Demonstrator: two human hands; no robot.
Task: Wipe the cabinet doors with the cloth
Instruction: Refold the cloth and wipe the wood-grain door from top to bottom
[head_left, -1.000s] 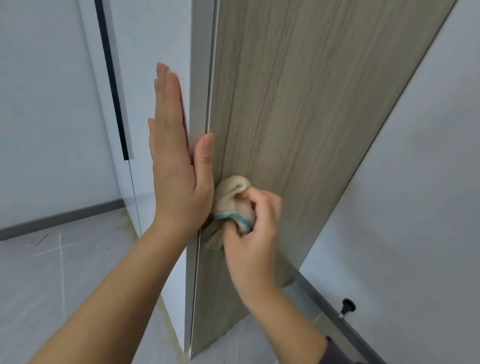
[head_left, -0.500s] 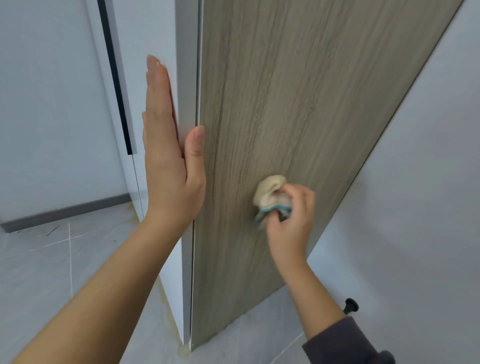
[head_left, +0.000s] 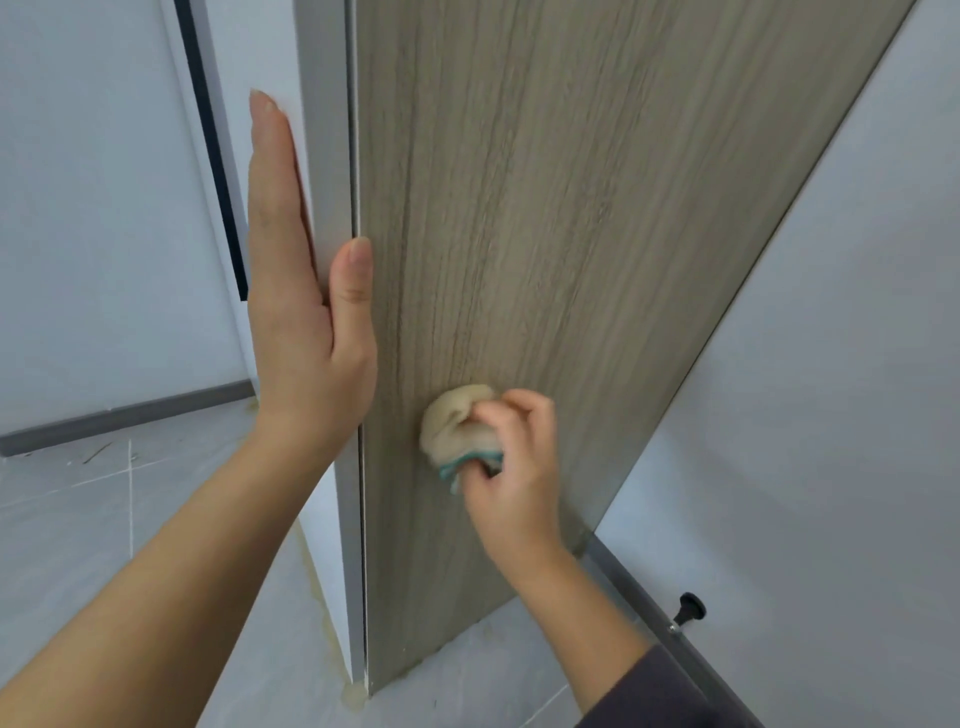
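Nearest, lower right: dark sleeve (head_left: 649, 696) on the right forearm. Right hand (head_left: 514, 467) curled round a bunched beige cloth (head_left: 460, 423) with a teal edge, pressing it against the lower part of the wood-grain cabinet door (head_left: 571, 208). Left hand (head_left: 306, 322) flat and upright, fingers straight against the door's pale grey edge (head_left: 324, 130), thumb lying on the wood-grain face. Hands apart, left higher than right. Below: grey tiled floor (head_left: 78, 519). Right of the door's foot: black doorstop (head_left: 690, 607) beside a grey skirting strip (head_left: 639, 587). Beyond: pale wall (head_left: 831, 364); dark vertical strip (head_left: 213, 150) at upper left.
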